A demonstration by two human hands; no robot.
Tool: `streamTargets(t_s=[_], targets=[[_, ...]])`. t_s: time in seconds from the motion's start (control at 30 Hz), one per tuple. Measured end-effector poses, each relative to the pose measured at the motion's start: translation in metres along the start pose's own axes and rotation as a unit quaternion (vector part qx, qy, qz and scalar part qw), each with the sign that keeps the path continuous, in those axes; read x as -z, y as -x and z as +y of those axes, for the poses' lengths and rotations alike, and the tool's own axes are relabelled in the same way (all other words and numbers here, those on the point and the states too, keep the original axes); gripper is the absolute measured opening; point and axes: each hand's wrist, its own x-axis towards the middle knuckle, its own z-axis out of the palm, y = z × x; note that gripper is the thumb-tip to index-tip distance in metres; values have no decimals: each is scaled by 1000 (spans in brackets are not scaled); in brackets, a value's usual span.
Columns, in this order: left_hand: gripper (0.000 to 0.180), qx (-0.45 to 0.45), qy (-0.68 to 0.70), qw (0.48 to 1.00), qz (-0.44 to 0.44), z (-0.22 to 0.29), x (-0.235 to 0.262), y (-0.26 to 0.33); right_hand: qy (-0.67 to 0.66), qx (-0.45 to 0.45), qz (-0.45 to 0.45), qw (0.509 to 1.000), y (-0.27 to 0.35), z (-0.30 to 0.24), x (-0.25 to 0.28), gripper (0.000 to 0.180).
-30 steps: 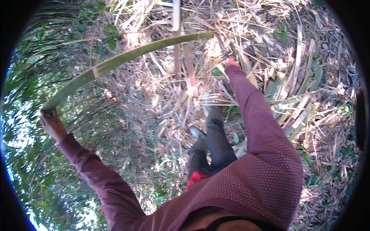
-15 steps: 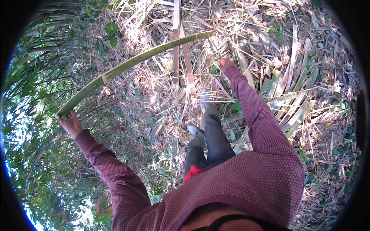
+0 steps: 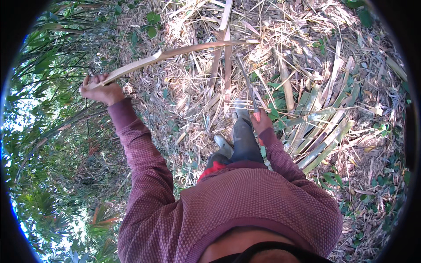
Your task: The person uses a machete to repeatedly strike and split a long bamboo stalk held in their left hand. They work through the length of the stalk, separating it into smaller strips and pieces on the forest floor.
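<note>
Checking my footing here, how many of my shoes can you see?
2. One grey shoe points forward onto the dry bamboo litter, just left of the right hand. The other shoe sits nearer the body, lower left, partly hidden by the trouser leg.
</note>
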Motion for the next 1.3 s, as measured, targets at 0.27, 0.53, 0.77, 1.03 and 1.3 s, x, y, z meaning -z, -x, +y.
streamTargets(t_s=[0.27,0.53,0.77,1.03,1.3], targets=[[33,-10,97,991,-90,6,-27,40,25,134,-18,990,-51,-130,21,40],[33,-49,64,994,-71,10,-33,46,43,186,-95,977,-107,-149,15,39],[33,-39,39,998,-14,-6,-37,32,106,-18,-54,993,-167,-7,9,37],[35,-7,149,956,-251,-11,-53,-11,134,9,-55,989,-139,0,59,35],[35,-13,181,901,-393,-3,-62,11,-7,204,-59,977,-144,-153,38,23]])
